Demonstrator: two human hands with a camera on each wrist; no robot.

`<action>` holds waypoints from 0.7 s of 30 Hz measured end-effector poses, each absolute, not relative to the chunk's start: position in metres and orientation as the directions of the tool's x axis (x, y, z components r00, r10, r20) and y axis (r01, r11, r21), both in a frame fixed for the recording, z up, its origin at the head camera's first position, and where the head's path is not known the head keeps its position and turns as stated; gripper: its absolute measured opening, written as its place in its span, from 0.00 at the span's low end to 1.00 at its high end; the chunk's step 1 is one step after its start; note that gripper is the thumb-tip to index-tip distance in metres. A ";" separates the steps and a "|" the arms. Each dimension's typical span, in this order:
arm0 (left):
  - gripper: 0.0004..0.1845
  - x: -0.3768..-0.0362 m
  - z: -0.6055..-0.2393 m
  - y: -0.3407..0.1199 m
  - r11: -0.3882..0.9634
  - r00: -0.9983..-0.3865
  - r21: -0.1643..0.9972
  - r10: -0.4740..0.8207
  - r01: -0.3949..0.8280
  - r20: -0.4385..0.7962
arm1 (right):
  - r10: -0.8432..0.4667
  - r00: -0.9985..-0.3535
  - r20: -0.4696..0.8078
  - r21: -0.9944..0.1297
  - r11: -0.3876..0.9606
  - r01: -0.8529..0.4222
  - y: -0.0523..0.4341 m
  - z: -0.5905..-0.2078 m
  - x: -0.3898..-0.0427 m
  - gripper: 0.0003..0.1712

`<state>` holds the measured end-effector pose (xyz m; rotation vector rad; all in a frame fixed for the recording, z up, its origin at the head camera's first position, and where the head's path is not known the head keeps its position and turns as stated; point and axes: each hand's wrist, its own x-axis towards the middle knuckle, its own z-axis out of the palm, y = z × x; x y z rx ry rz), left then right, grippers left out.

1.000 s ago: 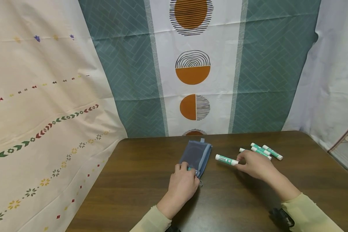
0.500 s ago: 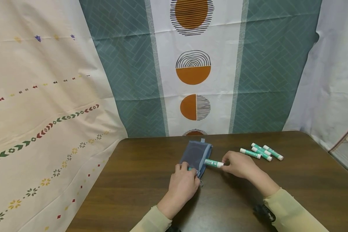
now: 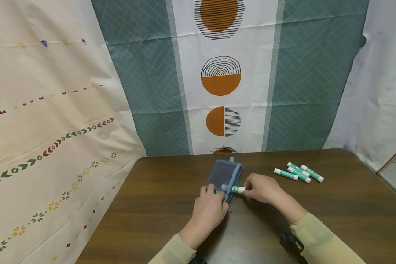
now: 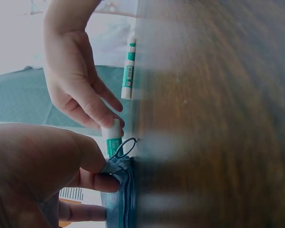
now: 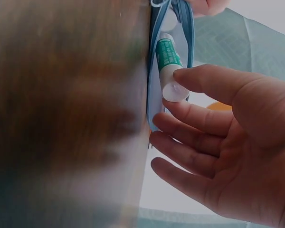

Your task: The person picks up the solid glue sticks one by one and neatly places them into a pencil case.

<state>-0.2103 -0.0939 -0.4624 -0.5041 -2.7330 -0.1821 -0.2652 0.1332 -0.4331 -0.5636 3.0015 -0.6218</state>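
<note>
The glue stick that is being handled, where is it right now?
In the head view the glue stick lies near the table's middle, half inside the opening of the blue pouch, pushed by the right hand while the left hand holds the pouch edge.

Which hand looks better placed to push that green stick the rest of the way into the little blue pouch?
Probably the right hand: it already pinches the glue stick, whose far end sits in the pouch mouth. The left hand is busy gripping the pouch's open edge.

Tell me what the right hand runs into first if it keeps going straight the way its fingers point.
Most likely the open mouth of the blue mesh pouch: the right hand points left, pushing a green glue stick in. Just beyond are the left hand fingers holding the pouch edge; depth is unclear.
</note>
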 end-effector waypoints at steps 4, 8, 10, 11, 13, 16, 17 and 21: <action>0.05 -0.211 -0.463 -0.094 0.929 -0.870 0.052 0.323 0.367 0.373 | -0.355 -0.934 0.034 -0.398 0.853 -0.339 0.126 -0.433 -0.265 0.12; 0.06 -0.210 -0.463 -0.095 0.929 -0.874 0.049 0.325 0.366 0.360 | -0.353 -0.935 0.027 -0.406 0.851 -0.334 0.121 -0.435 -0.266 0.12; 0.06 -0.210 -0.463 -0.095 0.929 -0.876 0.052 0.326 0.367 0.355 | -0.353 -0.935 0.025 -0.418 0.846 -0.330 0.120 -0.437 -0.266 0.11; 0.05 -0.210 -0.463 -0.095 0.929 -0.877 0.054 0.326 0.367 0.353 | -0.353 -0.936 0.021 -0.425 0.844 -0.327 0.119 -0.438 -0.267 0.11; 0.05 -0.210 -0.463 -0.095 0.928 -0.878 0.057 0.326 0.367 0.352 | -0.356 -0.934 0.014 -0.439 0.837 -0.326 0.118 -0.440 -0.268 0.11; 0.05 -0.210 -0.463 -0.094 0.928 -0.878 0.057 0.326 0.368 0.351 | -0.356 -0.934 0.009 -0.463 0.827 -0.320 0.116 -0.443 -0.269 0.11; 0.05 -0.210 -0.463 -0.094 0.928 -0.878 0.057 0.326 0.367 0.350 | -0.361 -0.932 0.013 -0.468 0.822 -0.325 0.115 -0.443 -0.269 0.11; 0.06 -0.211 -0.463 -0.094 0.928 -0.880 0.064 0.323 0.366 0.349 | -0.370 -0.928 0.035 -0.482 0.807 -0.340 0.114 -0.445 -0.270 0.11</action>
